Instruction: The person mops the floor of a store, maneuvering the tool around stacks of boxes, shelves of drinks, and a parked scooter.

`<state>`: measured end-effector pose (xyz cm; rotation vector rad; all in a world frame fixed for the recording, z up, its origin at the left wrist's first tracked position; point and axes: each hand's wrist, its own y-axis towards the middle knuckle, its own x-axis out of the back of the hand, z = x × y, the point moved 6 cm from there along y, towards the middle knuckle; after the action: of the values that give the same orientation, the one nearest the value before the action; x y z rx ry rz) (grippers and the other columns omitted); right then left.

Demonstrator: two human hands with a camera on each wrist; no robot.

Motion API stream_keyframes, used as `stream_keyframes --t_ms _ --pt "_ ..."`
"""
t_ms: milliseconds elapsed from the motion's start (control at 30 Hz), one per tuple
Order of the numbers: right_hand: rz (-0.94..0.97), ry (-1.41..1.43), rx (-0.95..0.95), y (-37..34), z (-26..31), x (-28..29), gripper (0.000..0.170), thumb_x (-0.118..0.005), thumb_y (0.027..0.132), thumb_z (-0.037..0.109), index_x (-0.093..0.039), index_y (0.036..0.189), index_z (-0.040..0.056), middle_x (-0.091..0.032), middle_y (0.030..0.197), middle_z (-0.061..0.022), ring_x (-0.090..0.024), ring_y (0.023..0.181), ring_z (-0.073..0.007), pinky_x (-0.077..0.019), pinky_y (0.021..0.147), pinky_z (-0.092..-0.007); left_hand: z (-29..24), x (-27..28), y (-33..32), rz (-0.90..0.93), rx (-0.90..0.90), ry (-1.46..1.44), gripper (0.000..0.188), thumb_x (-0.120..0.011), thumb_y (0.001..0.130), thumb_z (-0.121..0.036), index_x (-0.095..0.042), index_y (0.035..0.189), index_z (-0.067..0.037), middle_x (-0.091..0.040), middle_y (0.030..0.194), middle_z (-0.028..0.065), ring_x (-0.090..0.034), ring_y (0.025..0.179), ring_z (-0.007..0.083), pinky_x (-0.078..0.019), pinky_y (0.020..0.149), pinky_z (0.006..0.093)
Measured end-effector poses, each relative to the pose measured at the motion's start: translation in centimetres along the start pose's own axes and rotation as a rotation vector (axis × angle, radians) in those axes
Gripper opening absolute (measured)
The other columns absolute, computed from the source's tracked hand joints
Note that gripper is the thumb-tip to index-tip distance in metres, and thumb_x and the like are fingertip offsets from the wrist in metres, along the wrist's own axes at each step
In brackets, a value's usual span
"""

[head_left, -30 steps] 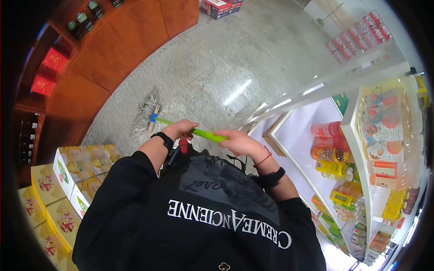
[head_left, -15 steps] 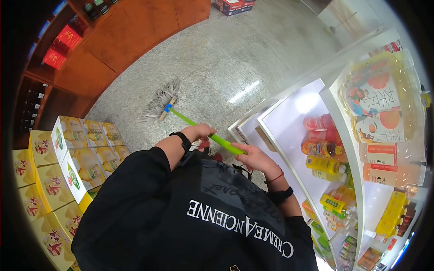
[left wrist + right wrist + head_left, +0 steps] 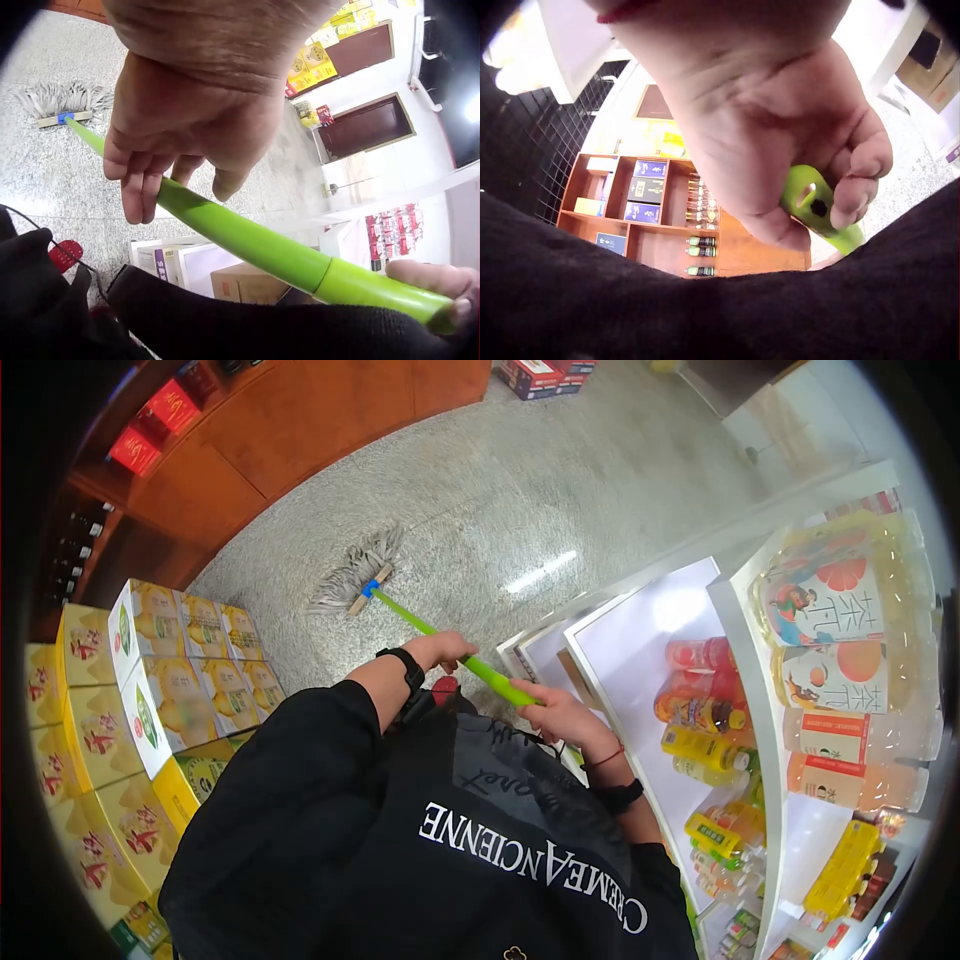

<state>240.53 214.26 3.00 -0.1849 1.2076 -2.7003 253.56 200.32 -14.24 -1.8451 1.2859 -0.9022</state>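
Around the mop (image 3: pixel 415 621) extends a grey speckled floor (image 3: pixel 620 490), its surface marked by a bright streak of reflected light to the right of the mop's strands. Beyond and to the left of the mop stands a reddish-brown wooden cabinet (image 3: pixel 300 425). To the right of the mop is a white shelf unit (image 3: pixel 640 605). To the left of the mop, nearer the person, rise stacked cartons (image 3: pixel 200 680), some white with pictures of yellow fruit, others pale yellow with red markings. Far beyond the mop, near the cabinet's end, sit red boxes (image 3: pixel 548 377).

The mop itself slants from the floor up to the person's two hands: its grey strands (image 3: pixel 355 565) lie fanned on the floor, ahead and to the left of both hands, and its green grip (image 3: pixel 247 244) spans the space between them. The left hand (image 3: pixel 440 651) curls its fingers round the handle on the side nearer the strands; the right hand (image 3: pixel 560 713) is wrapped about the upper end. Right of the mop, the shelf unit carries bottles (image 3: pixel 700 712) of yellow, orange and pink drink. A blue coupling (image 3: pixel 370 589) sits at the mop's wooden crossbar. Near the mop's upper end, a red cord (image 3: pixel 608 756) circles the right wrist.
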Motion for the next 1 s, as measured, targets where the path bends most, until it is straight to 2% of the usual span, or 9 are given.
stream_keyframes --t_ms 133,233,300,333,400,433,833,967,1000 --pt "0.071 -0.178 0.039 -0.7 -1.0 1.3 0.053 -0.053 0.082 0.02 -0.037 0.133 0.0165 -0.049 0.061 0.0019 -0.044 0.04 -0.0046 -0.0362 0.039 -0.0186 0.2 -2.5 1.3 -0.055 -0.037 -0.113 0.047 -0.05 0.078 -0.044 -0.06 0.095 -0.001 -0.06 0.079 0.0141 -0.058 0.057 0.022 -0.0424 0.052 0.0341" --pt "0.14 -0.168 0.074 -2.8 -2.0 2.2 0.055 -0.053 0.082 0.022 -0.035 0.134 0.0151 -0.049 0.061 0.0015 -0.045 0.041 -0.005 -0.0364 0.039 -0.0184 -1.3 -5.0 0.1 -0.171 -0.103 -0.18 0.047 -0.051 0.08 -0.038 -0.061 0.087 0.007 -0.059 0.079 0.0181 -0.057 0.058 0.0243 -0.0498 0.051 0.036" --pt "0.157 -0.231 0.076 -4.8 -3.0 2.8 0.056 -0.054 0.082 0.022 -0.034 0.134 0.0138 -0.049 0.06 0.001 -0.045 0.04 -0.0055 -0.036 0.038 -0.0188 -1.9 -8.0 0.2 -0.189 -0.211 -0.28 0.05 -0.049 0.081 -0.038 -0.057 0.104 0.006 -0.057 0.093 0.0192 -0.058 0.07 0.0243 -0.0485 0.055 0.0355" --pt "0.173 -0.237 0.08 -5.5 -3.7 3.2 0.056 -0.054 0.082 0.022 -0.034 0.134 0.0138 -0.049 0.06 0.001 -0.045 0.04 -0.0055 -0.036 0.038 -0.0188 -2.0 -9.7 0.1 -0.201 -0.202 -0.289 0.05 -0.049 0.081 -0.038 -0.057 0.104 0.006 -0.057 0.093 0.0192 -0.058 0.07 0.0243 -0.0485 0.055 0.0355" --pt "0.21 -0.25 0.087 -6.8 -5.6 3.8 0.057 -0.054 0.082 0.022 -0.033 0.134 0.0132 -0.049 0.059 0.0008 -0.045 0.04 -0.0058 -0.0357 0.037 -0.0191 -2.3 -12.6 -0.6 -0.343 -0.212 -0.483 0.06 -0.047 0.082 -0.038 -0.04 0.124 0.005 -0.053 0.108 0.0205 -0.055 0.081 0.0243 -0.0468 0.061 0.0351" --pt "0.225 -0.251 0.082 -7.3 -6.7 3.7 0.057 -0.054 0.082 0.022 -0.033 0.134 0.0132 -0.049 0.059 0.0008 -0.045 0.04 -0.0058 -0.0357 0.037 -0.0191 -2.6 -14.0 -1.2 -0.272 -0.169 -0.463 0.071 -0.047 0.083 -0.038 -0.022 0.134 0.004 -0.049 0.116 0.0208 -0.053 0.086 0.0245 -0.0454 0.066 0.0348" --pt "0.312 -0.387 0.053 -10.8 -12.7 -0.2 0.066 -0.057 0.08 0.021 -0.026 0.137 0.0115 -0.047 0.058 0.0007 -0.046 0.04 -0.0066 -0.0366 0.037 -0.0196 0.2 -22.3 -4.8 -0.408 -0.231 -0.531 0.075 -0.053 0.08 -0.039 -0.023 0.134 0.005 -0.053 0.112 0.0213 -0.057 0.077 0.0248 -0.0473 0.061 0.0317" --pt "0.322 -0.356 0.046 -11.7 -14.9 -2.3 0.067 -0.056 0.081 0.019 -0.022 0.138 0.0117 -0.046 0.058 0.0 -0.045 0.039 -0.0082 -0.0381 0.038 -0.0214 1.0 -24.5 -6.4 -0.411 -0.191 -0.558 0.077 -0.055 0.078 -0.038 -0.023 0.134 0.005 -0.053 0.111 0.023 -0.057 0.077 0.0242 -0.0471 0.06 0.0308" --pt "0.325 -0.327 0.056 -11.9 -15.9 -2.7 0.067 -0.055 0.081 0.019 -0.021 0.138 0.0121 -0.046 0.059 -0.0002 -0.045 0.039 -0.0088 -0.0385 0.038 -0.022 0.8 -25.5 -7.2 -0.398 -0.164 -0.557 0.078 -0.055 0.078 -0.037 -0.023 0.133 0.006 -0.052 0.112 0.0248 -0.057 0.083 0.0265 -0.0473 0.066 0.0318"
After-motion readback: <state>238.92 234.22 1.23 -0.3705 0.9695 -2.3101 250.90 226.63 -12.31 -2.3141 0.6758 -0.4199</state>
